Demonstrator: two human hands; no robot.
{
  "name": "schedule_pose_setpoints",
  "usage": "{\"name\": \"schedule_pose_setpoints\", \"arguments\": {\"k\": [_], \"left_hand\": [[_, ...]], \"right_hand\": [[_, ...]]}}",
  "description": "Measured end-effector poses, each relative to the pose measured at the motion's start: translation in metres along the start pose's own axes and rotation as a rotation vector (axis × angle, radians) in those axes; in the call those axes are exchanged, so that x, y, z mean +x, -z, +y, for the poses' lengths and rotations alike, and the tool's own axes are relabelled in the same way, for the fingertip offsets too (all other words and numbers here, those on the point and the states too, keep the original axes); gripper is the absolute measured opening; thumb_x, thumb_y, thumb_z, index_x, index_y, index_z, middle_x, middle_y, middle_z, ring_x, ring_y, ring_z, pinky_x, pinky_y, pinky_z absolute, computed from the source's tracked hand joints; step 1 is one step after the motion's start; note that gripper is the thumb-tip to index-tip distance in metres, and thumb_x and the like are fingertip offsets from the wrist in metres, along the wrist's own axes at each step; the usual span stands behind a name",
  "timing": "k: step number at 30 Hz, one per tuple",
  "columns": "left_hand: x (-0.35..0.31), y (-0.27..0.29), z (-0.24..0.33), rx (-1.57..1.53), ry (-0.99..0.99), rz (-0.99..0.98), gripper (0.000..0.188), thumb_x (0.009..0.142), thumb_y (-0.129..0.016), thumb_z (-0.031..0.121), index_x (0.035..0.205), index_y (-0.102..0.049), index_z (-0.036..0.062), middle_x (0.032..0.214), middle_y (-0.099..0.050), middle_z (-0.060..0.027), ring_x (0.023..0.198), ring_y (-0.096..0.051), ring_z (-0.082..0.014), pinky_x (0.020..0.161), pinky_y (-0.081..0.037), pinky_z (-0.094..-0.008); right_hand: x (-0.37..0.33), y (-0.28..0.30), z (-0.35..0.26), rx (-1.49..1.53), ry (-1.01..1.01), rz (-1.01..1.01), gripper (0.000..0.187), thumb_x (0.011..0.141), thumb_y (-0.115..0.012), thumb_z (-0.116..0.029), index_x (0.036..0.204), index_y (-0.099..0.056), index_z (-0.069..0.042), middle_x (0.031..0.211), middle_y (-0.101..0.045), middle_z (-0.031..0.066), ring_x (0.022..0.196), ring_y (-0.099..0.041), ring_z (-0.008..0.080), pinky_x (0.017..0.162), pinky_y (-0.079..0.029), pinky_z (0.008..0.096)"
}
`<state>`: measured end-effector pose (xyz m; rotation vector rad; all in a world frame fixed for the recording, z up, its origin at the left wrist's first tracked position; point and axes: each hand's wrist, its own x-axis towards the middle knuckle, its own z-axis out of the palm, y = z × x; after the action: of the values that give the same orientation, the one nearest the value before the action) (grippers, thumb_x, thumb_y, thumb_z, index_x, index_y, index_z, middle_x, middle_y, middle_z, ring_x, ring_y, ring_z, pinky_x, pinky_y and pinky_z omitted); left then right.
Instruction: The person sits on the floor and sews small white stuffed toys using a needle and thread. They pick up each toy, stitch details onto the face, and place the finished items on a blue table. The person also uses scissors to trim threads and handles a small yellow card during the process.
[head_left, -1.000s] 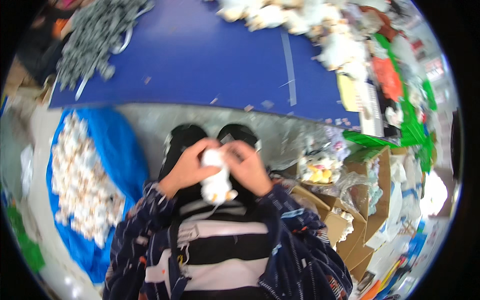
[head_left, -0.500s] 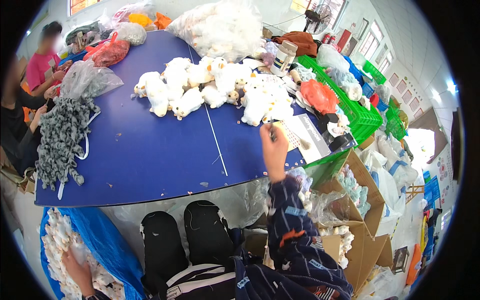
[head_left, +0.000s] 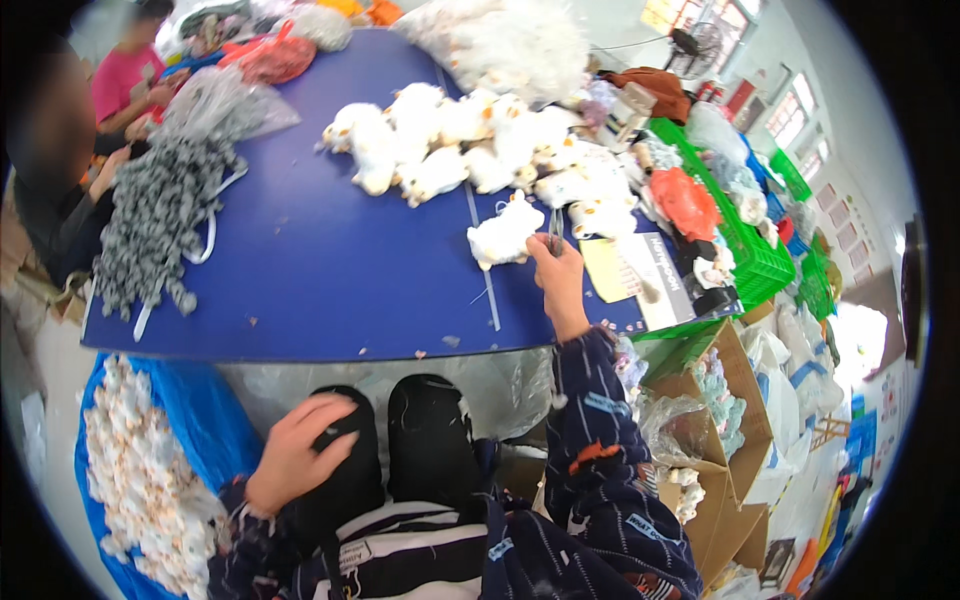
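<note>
My right hand is over the blue table, closed on a slim two-pronged metal tool pointing away from me. Just left of its fingertips, a white plush lamb lies apart from the others. Beyond it spreads a pile of similar white plush animals. A yellow sheet with small labels lies right of that hand, on a grey-and-white printed board. My left hand hovers over my knee, fingers spread, with nothing visible in it. Beside it stands a blue sack of small white plush pieces.
Grey fluffy strips hang over the table's left end, near two people. A big clear bag of white plush lies at the back. Green crates line the right side, above open cardboard boxes. Small scraps dot the table's near edge.
My left hand has come out of the blue sack to above my knee. A single plush lamb now lies beside my right hand. The view has shifted, so the table sits farther right and higher.
</note>
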<state>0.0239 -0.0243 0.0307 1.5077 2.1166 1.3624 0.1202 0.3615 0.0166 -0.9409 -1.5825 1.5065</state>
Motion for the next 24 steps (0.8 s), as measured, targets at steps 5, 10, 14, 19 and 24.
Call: {"name": "schedule_pose_setpoints", "arguments": {"k": [5, 10, 14, 19, 24], "left_hand": [[0.042, -0.047, -0.001, -0.051, -0.134, 0.182, 0.039, 0.076, -0.070, 0.006, 0.113, -0.059, 0.0022, 0.122, -0.054, -0.0138, 0.096, -0.059, -0.0229, 0.074, -0.050, -0.0287], [0.053, -0.063, -0.014, -0.009, -0.213, 0.283, 0.032, 0.074, -0.074, 0.004, 0.104, -0.062, 0.0016, 0.108, -0.056, -0.0112, 0.090, -0.061, -0.0223, 0.070, -0.051, -0.0279], [0.059, -0.067, -0.009, 0.046, -0.207, 0.431, 0.019, 0.078, -0.071, 0.009, 0.092, -0.062, 0.0014, 0.092, -0.057, -0.0080, 0.071, -0.061, -0.0229, 0.061, -0.050, -0.0321], [0.061, -0.076, -0.011, -0.203, 0.130, 0.271, 0.014, 0.080, -0.069, 0.007, 0.090, -0.062, 0.0006, 0.080, -0.057, -0.0045, 0.072, -0.058, -0.0135, 0.062, -0.048, -0.0256], [0.054, -0.071, -0.033, -1.046, 0.334, 0.051, 0.007, 0.089, -0.061, 0.008, 0.093, -0.061, 0.0023, 0.085, -0.058, -0.0007, 0.081, -0.056, -0.0090, 0.075, -0.047, -0.0240]], "right_hand": [[-0.112, -0.028, 0.005, 0.013, 0.031, -0.076, 0.020, 0.083, -0.069, -0.014, 0.090, -0.064, 0.003, 0.076, -0.060, -0.0012, 0.069, -0.052, 0.0043, 0.062, -0.042, 0.0205], [-0.147, -0.044, 0.005, -0.077, 0.063, -0.175, 0.023, 0.084, -0.070, -0.017, 0.093, -0.063, 0.003, 0.079, -0.062, 0.0002, 0.072, -0.053, 0.0056, 0.066, -0.044, 0.0213], [-0.146, -0.048, 0.005, -0.097, 0.139, -0.188, 0.023, 0.085, -0.069, -0.018, 0.093, -0.063, 0.003, 0.078, -0.061, 0.0004, 0.072, -0.053, 0.0058, 0.065, -0.044, 0.0214], [-0.145, -0.049, 0.012, -0.091, 0.180, -0.180, 0.022, 0.086, -0.069, -0.018, 0.093, -0.063, 0.003, 0.078, -0.061, 0.0004, 0.071, -0.053, 0.0059, 0.065, -0.043, 0.0215], [-0.144, -0.048, 0.016, -0.056, 0.136, -0.164, 0.022, 0.087, -0.067, -0.017, 0.092, -0.062, 0.004, 0.079, -0.061, 0.0004, 0.072, -0.052, 0.0057, 0.064, -0.043, 0.0215]]}}
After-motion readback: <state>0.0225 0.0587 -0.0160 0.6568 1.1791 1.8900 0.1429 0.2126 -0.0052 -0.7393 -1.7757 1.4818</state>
